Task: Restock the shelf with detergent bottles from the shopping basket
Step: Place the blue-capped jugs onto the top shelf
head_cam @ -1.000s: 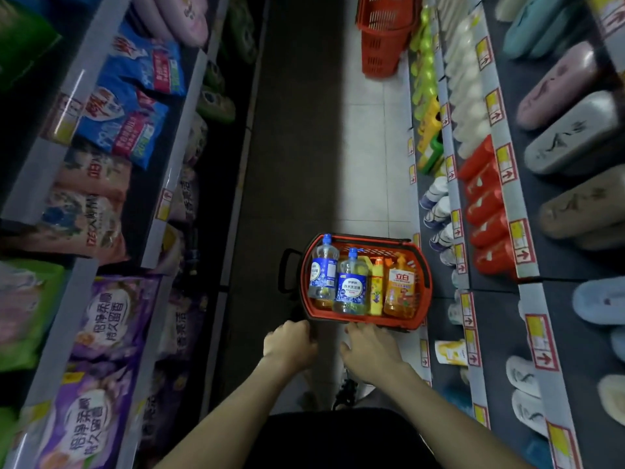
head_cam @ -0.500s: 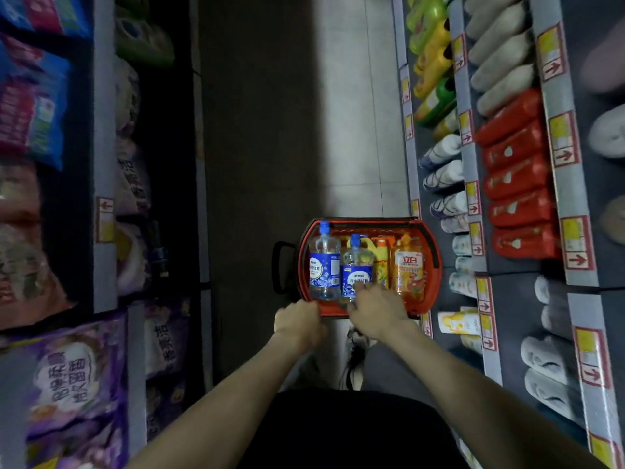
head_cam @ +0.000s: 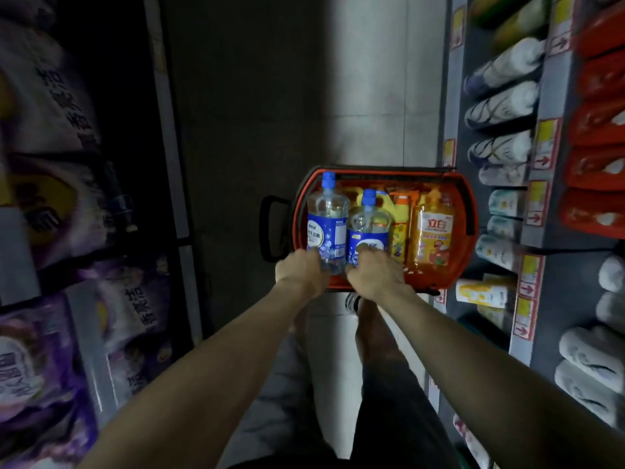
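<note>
My left grip [head_cam: 301, 270] is curled round the foot of the taller blue-capped bottle [head_cam: 327, 218]. My right grip [head_cam: 373, 272] is closed over the label of the shorter blue-capped bottle [head_cam: 368, 225], just beside it. Both bottles stand upright in the red basket [head_cam: 470, 211] on the floor. Right of my right grip stands an orange bottle [head_cam: 434, 231]. Farther right, the shelf [head_cam: 531, 240] carries white bottles [head_cam: 504, 106].
</note>
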